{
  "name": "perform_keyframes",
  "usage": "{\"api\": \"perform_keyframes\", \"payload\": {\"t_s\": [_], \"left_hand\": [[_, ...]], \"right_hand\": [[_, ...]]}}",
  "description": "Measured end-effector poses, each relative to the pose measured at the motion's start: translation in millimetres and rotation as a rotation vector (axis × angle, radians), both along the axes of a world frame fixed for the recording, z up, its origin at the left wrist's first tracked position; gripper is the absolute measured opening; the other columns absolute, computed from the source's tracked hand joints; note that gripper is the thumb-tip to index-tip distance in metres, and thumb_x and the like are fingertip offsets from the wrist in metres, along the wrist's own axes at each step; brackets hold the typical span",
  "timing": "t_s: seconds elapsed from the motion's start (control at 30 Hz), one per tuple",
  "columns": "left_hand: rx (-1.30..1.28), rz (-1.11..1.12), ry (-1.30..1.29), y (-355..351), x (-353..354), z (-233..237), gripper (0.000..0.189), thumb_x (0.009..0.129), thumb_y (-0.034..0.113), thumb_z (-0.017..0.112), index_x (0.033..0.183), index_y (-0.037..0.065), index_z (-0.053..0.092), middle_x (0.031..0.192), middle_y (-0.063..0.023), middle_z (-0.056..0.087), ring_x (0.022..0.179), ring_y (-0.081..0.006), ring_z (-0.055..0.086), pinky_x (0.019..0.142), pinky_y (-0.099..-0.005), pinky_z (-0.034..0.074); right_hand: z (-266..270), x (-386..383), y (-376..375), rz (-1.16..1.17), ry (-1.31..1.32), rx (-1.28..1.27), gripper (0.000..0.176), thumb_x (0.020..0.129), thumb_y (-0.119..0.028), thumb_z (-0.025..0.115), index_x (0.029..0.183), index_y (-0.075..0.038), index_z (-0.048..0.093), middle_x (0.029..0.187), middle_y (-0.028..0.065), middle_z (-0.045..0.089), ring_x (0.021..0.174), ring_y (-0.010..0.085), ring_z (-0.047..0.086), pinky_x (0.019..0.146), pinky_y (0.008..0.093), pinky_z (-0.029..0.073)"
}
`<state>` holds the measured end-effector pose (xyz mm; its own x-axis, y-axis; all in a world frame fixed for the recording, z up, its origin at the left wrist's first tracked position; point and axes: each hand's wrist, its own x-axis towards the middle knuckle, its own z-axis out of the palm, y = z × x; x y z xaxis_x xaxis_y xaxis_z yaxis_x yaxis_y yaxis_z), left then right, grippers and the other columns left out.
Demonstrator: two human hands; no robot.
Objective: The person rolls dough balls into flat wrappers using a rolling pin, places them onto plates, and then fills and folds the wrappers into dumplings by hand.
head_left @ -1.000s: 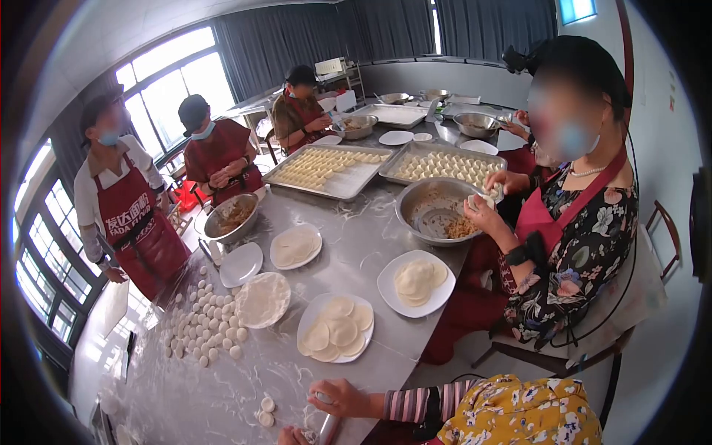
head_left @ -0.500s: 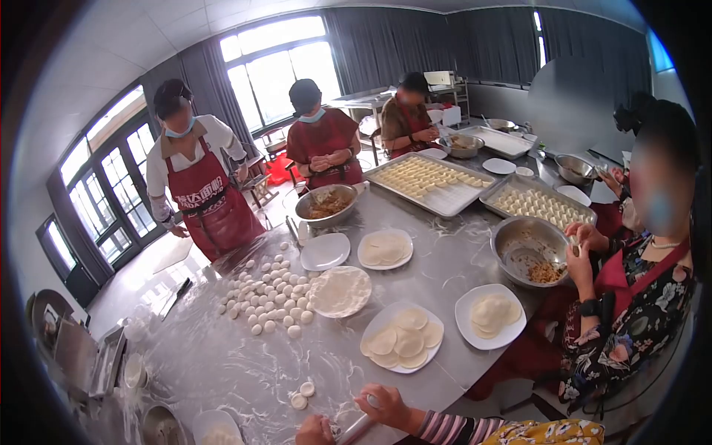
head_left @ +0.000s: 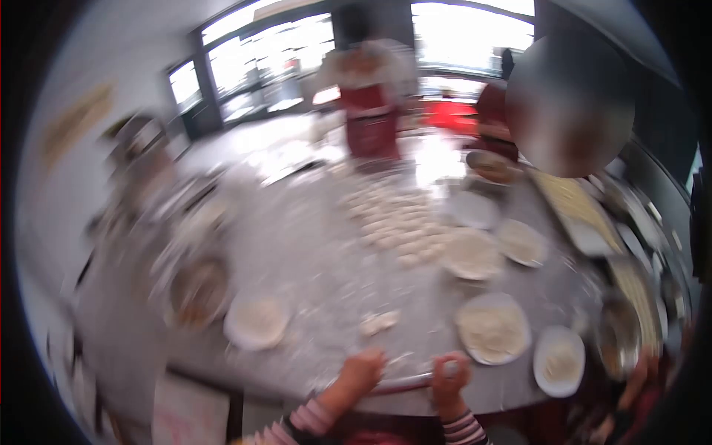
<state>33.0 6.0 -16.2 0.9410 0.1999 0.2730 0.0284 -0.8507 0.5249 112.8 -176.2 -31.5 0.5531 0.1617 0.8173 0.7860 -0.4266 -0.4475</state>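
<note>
Motion smears the whole view. My left hand [head_left: 363, 371] is closed low in the middle, over the front edge of the floured metal table [head_left: 297, 259]. To its right my right hand [head_left: 450, 378] is closed too, with something small and pale showing between its fingers. A thin bar-like streak runs between both hands; whether they hold it is unclear. Small pale dough pieces [head_left: 380, 322] lie just beyond my left hand. Farther off are many dough pieces [head_left: 400, 222] and a plate of white flour [head_left: 472, 254].
Right of my hands are a plate of wrappers [head_left: 493, 328], another plate [head_left: 559, 362] and a metal bowl [head_left: 619, 334]. A flour bowl [head_left: 257, 320] and a metal bowl [head_left: 199, 293] stand left. A person in a red apron [head_left: 371, 126] stands across the table.
The view has swung left, so the table and people appear farther right and blurred. My hands now show nearer the middle, both still closed.
</note>
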Motion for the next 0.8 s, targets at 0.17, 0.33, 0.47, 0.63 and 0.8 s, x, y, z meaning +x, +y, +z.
{"api": "perform_keyframes", "payload": {"t_s": [0.17, 0.33, 0.47, 0.63, 0.8], "left_hand": [[-0.045, 0.027, 0.079, 1.6, -5.2, -0.7, 0.014, 0.088, 0.018, 0.050, 0.090, 0.004, 0.051, 0.086, -0.0153, 0.059, 0.077, -0.0356, 0.061, 0.062, -0.0454, 0.049], [-0.103, 0.011, 0.001, 1.3, 2.9, -9.8, 0.011, 0.086, 0.013, 0.050, 0.091, 0.004, 0.051, 0.087, -0.0152, 0.060, 0.077, -0.0359, 0.062, 0.061, -0.0444, 0.050], [-0.066, -0.003, 0.041, 1.0, 2.3, -6.9, 0.011, 0.081, 0.006, 0.050, 0.091, 0.004, 0.051, 0.085, -0.0160, 0.060, 0.075, -0.0354, 0.064, 0.060, -0.0427, 0.052], [-0.072, -0.018, 0.055, 2.4, 0.8, -1.0, 0.011, 0.080, 0.005, 0.050, 0.090, 0.001, 0.053, 0.086, -0.0180, 0.060, 0.078, -0.0335, 0.064, 0.062, -0.0411, 0.053], [0.007, 0.069, -0.249, 1.9, -1.0, -0.8, 0.010, 0.080, 0.006, 0.053, 0.089, 0.003, 0.054, 0.084, -0.0145, 0.059, 0.080, -0.0312, 0.063, 0.064, -0.0388, 0.052]], "right_hand": [[-37.0, 12.5, -0.2, 0.073, 0.299, 0.271, 0.013, 0.087, -0.005, 0.059, 0.094, -0.005, 0.049, 0.081, 0.0033, 0.049, 0.060, 0.0099, 0.044, 0.051, 0.0242, 0.040], [-16.1, 11.8, 8.5, 0.179, 0.498, 0.449, 0.016, 0.089, -0.007, 0.059, 0.099, -0.007, 0.046, 0.082, 0.0028, 0.047, 0.054, 0.0076, 0.042, 0.043, 0.0204, 0.034], [-17.2, 16.6, 7.2, 0.124, 0.474, 0.405, 0.017, 0.089, -0.008, 0.059, 0.099, -0.006, 0.046, 0.081, 0.0032, 0.046, 0.053, 0.0080, 0.041, 0.043, 0.0206, 0.034], [-13.9, 19.1, 8.7, 0.139, 0.469, 0.401, 0.017, 0.088, -0.008, 0.059, 0.098, -0.006, 0.046, 0.080, 0.0036, 0.046, 0.051, 0.0082, 0.040, 0.043, 0.0206, 0.033], [-15.1, 19.2, 9.5, 0.101, 0.425, 0.374, 0.016, 0.088, -0.007, 0.059, 0.097, -0.006, 0.046, 0.080, 0.0037, 0.046, 0.051, 0.0079, 0.039, 0.042, 0.0204, 0.032]]}}
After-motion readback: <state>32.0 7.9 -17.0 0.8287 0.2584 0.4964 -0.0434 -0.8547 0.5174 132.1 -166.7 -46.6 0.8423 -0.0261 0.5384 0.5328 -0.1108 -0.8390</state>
